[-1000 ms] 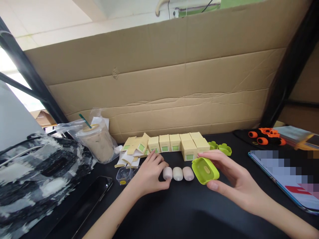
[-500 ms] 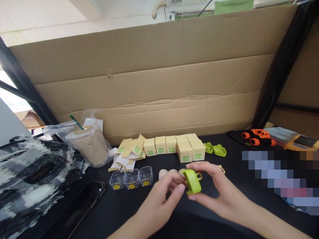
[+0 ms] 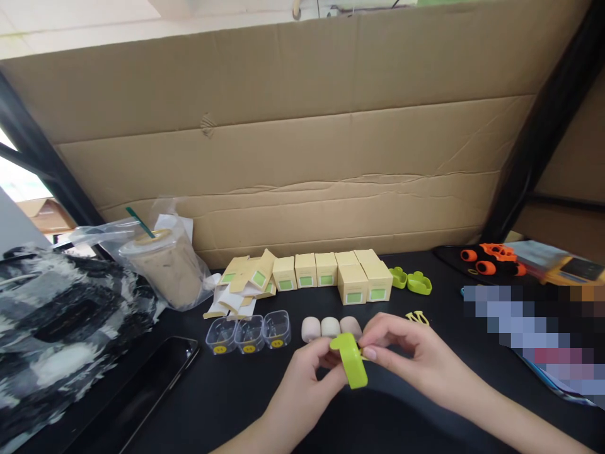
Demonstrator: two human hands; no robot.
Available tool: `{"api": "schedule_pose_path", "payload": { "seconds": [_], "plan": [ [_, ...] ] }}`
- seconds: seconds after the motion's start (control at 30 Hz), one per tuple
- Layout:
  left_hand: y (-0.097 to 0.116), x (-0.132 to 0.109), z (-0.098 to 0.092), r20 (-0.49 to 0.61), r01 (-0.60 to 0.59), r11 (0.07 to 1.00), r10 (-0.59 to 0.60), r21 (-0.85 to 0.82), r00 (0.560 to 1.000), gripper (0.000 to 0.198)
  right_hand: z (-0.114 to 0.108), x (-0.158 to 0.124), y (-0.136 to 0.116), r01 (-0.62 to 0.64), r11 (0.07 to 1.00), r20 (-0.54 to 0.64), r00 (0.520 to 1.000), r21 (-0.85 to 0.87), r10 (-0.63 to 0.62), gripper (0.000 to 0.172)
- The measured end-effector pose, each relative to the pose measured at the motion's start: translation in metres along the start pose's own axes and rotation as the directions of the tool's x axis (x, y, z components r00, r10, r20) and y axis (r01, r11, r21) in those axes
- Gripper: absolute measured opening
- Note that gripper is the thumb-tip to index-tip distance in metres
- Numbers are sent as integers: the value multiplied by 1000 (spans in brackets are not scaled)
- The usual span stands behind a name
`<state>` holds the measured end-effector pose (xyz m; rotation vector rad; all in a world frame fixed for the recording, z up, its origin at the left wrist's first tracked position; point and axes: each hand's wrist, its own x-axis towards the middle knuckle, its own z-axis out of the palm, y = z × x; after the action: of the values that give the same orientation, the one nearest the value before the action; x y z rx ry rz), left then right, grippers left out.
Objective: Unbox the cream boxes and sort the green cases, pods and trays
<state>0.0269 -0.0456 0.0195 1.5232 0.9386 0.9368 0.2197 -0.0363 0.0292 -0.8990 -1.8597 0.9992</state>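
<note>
A lime-green plastic case (image 3: 352, 362) with a rounded tab is held above the black table, its narrow side facing me. My left hand (image 3: 309, 384) grips it from the left, with fingertips partly hidden behind it. My right hand (image 3: 401, 350) pinches a small pale-yellow piece at the case's right side; most of that piece is covered by the fingers. Just behind the hands stand three pale rounded blocks (image 3: 330, 327) in a row. Two small yellow pieces (image 3: 418, 318) lie beyond my right hand. Farther back rest two more green cases (image 3: 419, 283).
Three clear square cups (image 3: 249, 334) with yellow labels stand left of the blocks. Behind are several small cream boxes (image 3: 305, 271) and flattened cartons (image 3: 246, 277). At left are a bagged drink cup (image 3: 165, 268) and a phone (image 3: 137, 391). An orange toy car (image 3: 494, 257) sits at right.
The green case has turned and moved slightly left and down. My right hand has gone from spanning the case to pinching the yellow piece at its side. The view has tilted down.
</note>
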Motion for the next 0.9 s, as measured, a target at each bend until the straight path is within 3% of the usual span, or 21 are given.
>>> {"api": "schedule_pose_path", "payload": {
  "seconds": [0.13,0.27,0.57,0.73,0.9],
  "plan": [
    [-6,-1,2,21,-7,999,6,40,1000,20,9,-4,4,1,999,-86,996,40,2,8],
    [-6,-1,2,43,-23,996,20,82,999,15,14,-6,9,29,997,-103,994,75,-21,21],
    [6,-1,-5,138,-85,950,45,301,989,19,8,-10,8,136,964,14,991,-227,-136,21],
    [2,1,-4,136,-31,969,-3,244,991,24,11,-13,7,248,921,14,967,-301,-256,32],
    [-3,0,-1,104,12,1000,-13,14,994,26,10,-14,-1,281,894,34,957,-349,-287,40]
  ]
}}
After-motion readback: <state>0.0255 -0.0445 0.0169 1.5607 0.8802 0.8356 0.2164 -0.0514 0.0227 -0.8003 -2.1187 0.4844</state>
